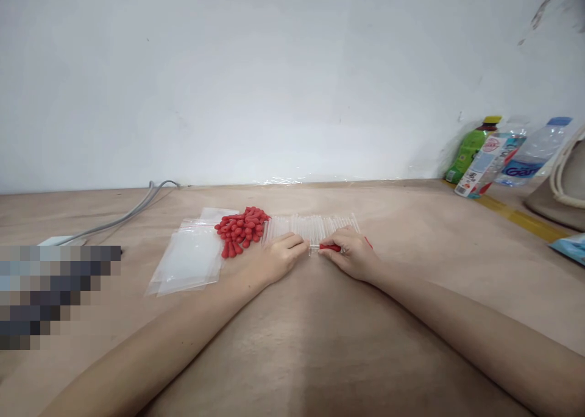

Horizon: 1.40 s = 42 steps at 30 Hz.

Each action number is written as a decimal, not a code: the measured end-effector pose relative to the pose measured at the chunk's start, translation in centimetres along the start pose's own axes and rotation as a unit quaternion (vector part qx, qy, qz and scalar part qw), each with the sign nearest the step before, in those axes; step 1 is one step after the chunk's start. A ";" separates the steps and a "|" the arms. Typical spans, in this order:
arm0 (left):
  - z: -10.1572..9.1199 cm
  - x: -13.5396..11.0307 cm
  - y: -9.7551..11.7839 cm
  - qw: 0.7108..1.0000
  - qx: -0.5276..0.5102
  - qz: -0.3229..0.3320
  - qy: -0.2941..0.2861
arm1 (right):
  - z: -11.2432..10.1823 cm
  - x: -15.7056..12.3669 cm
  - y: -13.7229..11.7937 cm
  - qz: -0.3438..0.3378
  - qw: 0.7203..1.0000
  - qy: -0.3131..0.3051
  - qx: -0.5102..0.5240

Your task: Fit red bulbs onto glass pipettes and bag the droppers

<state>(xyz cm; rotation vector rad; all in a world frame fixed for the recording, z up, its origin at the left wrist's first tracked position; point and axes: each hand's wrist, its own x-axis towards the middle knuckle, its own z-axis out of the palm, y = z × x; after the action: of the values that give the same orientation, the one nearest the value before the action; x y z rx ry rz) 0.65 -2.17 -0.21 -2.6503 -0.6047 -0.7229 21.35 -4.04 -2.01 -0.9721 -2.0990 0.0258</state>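
Observation:
A row of clear glass tubes (311,226) lies on the wooden table (320,344), beside a pile of red rubber bulbs (241,227). My left hand (278,258) rests at the near edge of the tubes, fingers pinched on one clear tube. My right hand (350,252) is closed on a red bulb (329,247), held toward the left fingers so that the bulb meets the tube's end. Both forearms stretch across the table toward me.
Clear zip bags (189,261) are stacked left of the bulbs. A grey cable (123,216) runs to a white box (57,241) at the left. Bottles (493,155) and a bag (564,185) stand at the back right, by yellow tape (521,217).

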 end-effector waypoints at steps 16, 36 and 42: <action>-0.2 0.5 0.5 0.985 -0.107 -0.125 0.052 | -0.6 0.6 0.3 0.094 0.991 -0.036 0.090; -0.5 0.3 0.3 0.993 -0.087 -0.069 0.048 | -1.2 0.3 0.9 0.030 0.999 -0.034 0.007; -0.3 -0.2 0.0 0.988 -0.110 -0.087 0.056 | -1.1 0.0 1.0 0.039 0.999 -0.021 0.022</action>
<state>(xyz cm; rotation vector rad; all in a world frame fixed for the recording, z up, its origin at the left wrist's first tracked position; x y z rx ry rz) 0.37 -2.31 -0.06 -2.7555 -0.7725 -1.0366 22.74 -3.63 -1.58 -1.0345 -2.0901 0.1315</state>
